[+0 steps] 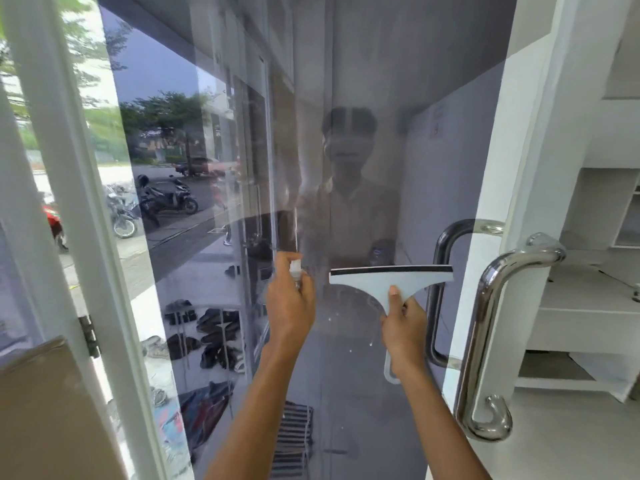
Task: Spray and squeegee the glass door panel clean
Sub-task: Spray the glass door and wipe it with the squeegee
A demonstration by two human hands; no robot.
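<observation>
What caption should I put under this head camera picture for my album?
Left hand holds a small spray bottle while right hand holds a squeegee at the glass door.

We hold the spray bottle (296, 268) in our left hand (289, 306) before the glass door panel (346, 98), the squeegee (391, 282) in our right hand (403, 327) just right of it, with the door handle (482, 323) standing farther right.

A shoe rack (207, 323) stands loaded; motorbikes (169, 199) park beyond it, a cardboard box (45, 410) to its left.
</observation>
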